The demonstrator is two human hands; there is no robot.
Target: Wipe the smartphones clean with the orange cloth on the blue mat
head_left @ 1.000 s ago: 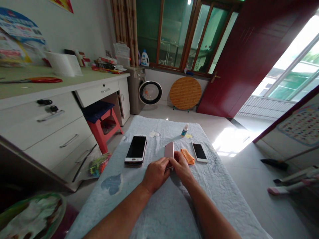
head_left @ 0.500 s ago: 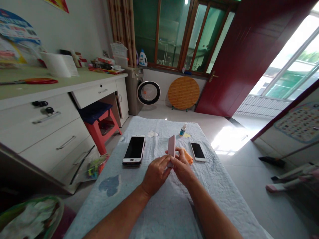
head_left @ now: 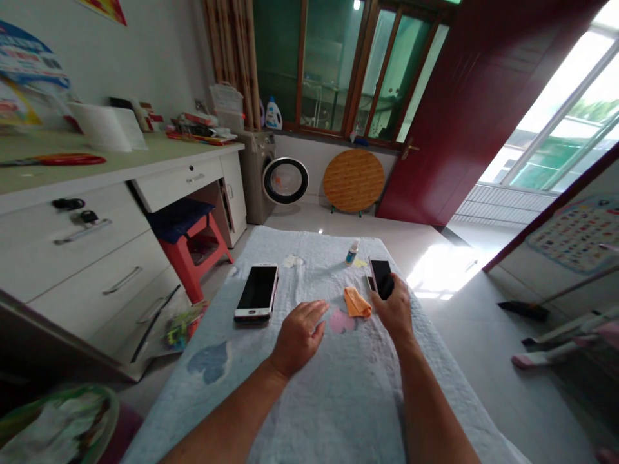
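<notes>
My right hand [head_left: 395, 309] grips a pink-edged phone [head_left: 382, 277], its dark screen facing up, over the white phone [head_left: 370, 283] at the right side of the cloth-covered table [head_left: 338, 399]. Most of that white phone is hidden beneath it. My left hand [head_left: 298, 335] is held over the middle of the cloth, fingers apart and holding nothing. Between the hands lies a crumpled orange cloth [head_left: 358, 303]. A large white phone [head_left: 258, 288] rests on another dark device at the left. Near the far edge stands a small spray bottle [head_left: 352, 252].
Along the left runs a desk [head_left: 126, 169] with drawers, a red stool [head_left: 193, 251] beside it. A bin [head_left: 113, 412] stands at the lower left. Behind the table are a washing machine [head_left: 256, 174] with its door open and a round wooden board [head_left: 354, 180].
My right hand has carried the pink phone rightward and turned its screen up. My left hand has let go of it and opened. The orange cloth now lies fully in view.
</notes>
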